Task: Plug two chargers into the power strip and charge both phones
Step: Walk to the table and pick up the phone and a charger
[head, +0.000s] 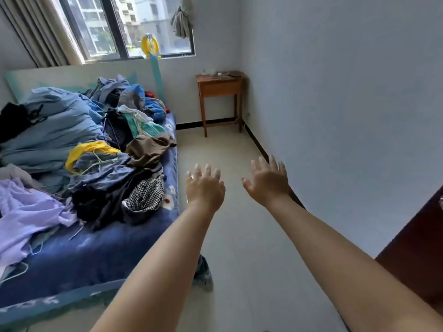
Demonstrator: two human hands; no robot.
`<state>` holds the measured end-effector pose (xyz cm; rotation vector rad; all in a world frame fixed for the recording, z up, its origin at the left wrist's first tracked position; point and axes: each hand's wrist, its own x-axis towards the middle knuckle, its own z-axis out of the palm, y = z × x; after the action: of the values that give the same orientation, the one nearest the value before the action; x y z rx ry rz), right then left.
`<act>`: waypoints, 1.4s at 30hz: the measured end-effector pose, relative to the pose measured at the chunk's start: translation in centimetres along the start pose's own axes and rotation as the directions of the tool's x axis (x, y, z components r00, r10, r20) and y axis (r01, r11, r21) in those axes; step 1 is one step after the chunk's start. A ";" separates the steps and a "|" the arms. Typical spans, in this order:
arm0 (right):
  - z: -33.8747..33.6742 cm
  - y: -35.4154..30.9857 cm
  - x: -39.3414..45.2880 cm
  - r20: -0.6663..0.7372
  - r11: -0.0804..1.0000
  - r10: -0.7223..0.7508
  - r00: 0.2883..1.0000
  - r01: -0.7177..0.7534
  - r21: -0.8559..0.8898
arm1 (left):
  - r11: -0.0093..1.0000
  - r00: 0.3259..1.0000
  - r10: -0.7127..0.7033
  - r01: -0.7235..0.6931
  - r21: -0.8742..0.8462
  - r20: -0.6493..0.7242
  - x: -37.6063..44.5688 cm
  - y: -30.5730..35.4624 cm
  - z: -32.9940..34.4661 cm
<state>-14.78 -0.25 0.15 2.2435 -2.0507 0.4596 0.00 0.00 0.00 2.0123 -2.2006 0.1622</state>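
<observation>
Head view: two hands, left hand [205, 188], right hand [267, 180], outstretched, empty.

The bed [100, 267] with its dark blue sheet lies to my left, heaped with clothes [96, 164]. Beyond the bed's far end stands a small wooden side table [219, 88] in the corner, small items on its tabletop. Above the bed's head is a window [124, 27], with a beige curtain [40, 32] at its left and a yellow toy [150, 46] on the sill.
</observation>
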 end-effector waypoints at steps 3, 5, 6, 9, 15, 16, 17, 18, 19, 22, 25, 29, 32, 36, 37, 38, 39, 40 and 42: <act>4.1 2.6 5.2 0.051 0.999 0.026 0.998 -0.025 -0.022 | 0.999 0.998 -0.034 0.035 -0.024 0.057 5.8 0.6 4.3; 6.5 4.3 9.1 0.126 1.000 0.019 0.992 -0.018 -0.013 | 0.997 0.991 -0.049 0.056 -0.054 0.124 10.2 1.1 6.7; 7.4 5.2 11.3 0.154 1.000 0.009 0.988 -0.006 -0.021 | 0.997 0.988 -0.045 0.054 -0.060 0.145 12.4 1.4 7.6; 10.0 7.1 18.1 0.185 1.000 0.000 0.983 0.006 -0.030 | 0.995 0.980 -0.068 0.079 -0.057 0.185 19.2 1.6 10.0; 16.0 8.1 32.2 0.254 0.999 -0.024 0.967 0.030 -0.022 | 0.994 0.972 -0.097 0.104 -0.022 0.216 32.9 -0.8 13.8; 17.1 8.0 34.9 0.253 0.999 -0.027 0.967 0.034 -0.023 | 0.993 0.973 -0.107 0.113 -0.020 0.205 35.6 -1.5 14.4; 18.1 7.9 37.8 0.248 0.999 -0.032 0.968 0.039 -0.025 | 0.993 0.973 -0.107 0.113 -0.020 0.203 38.5 -2.2 15.0; 19.0 7.7 40.7 0.241 0.999 -0.030 0.970 0.037 -0.026 | 0.994 0.973 -0.108 0.113 -0.014 0.204 41.3 -3.0 15.6; 19.9 7.6 43.6 0.228 0.999 -0.025 0.973 0.031 -0.025 | 0.994 0.974 -0.107 0.112 -0.015 0.197 44.1 -3.8 16.3; 22.0 7.3 52.0 0.229 1.000 0.011 0.973 -0.007 -0.021 | 0.996 0.973 -0.086 0.089 -0.005 0.215 53.1 -6.3 17.8; 23.9 7.7 60.3 0.232 0.999 0.032 0.972 -0.029 -0.016 | 0.998 0.977 -0.069 0.069 0.009 0.203 62.1 -8.3 18.9; 26.2 8.8 70.8 0.215 0.998 0.055 0.975 -0.054 -0.014 | 0.999 0.976 -0.043 0.047 -0.014 0.213 72.9 -9.8 20.9; 28.7 9.8 79.9 0.198 0.998 0.065 0.978 -0.062 -0.021 | 1.000 0.981 -0.024 0.027 -0.009 0.195 81.9 -11.0 22.9; 32.5 10.5 92.0 0.194 0.999 0.035 0.980 -0.036 -0.001 | 0.999 0.982 -0.051 0.053 -0.009 0.182 93.5 -12.7 25.3; 33.3 10.6 95.1 0.199 1.000 0.024 0.980 -0.025 0.005 | 0.998 0.981 -0.061 0.063 -0.003 0.185 96.4 -13.1 25.6; 33.9 10.7 98.1 0.200 1.000 0.012 0.980 -0.014 0.008 | 0.998 0.981 -0.067 0.068 0.002 0.183 99.3 -13.6 25.8; 34.5 10.8 101.2 0.196 1.000 0.001 0.981 -0.004 0.011 | 0.998 0.982 -0.069 0.070 0.005 0.175 102.2 -14.2 26.0; 35.1 10.7 104.3 0.191 1.000 -0.006 0.982 0.004 0.013 | 0.998 0.984 -0.069 0.069 0.005 0.164 105.1 -14.8 26.1; 36.2 10.4 110.2 0.188 1.000 -0.018 0.982 0.014 0.021 | 0.997 0.986 -0.080 0.080 0.002 0.149 110.4 -16.4 26.5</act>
<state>-11.45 -116.49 -6.93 2.3976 -2.1199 0.2763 5.76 -114.43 -5.85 2.1720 -2.1977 -0.0024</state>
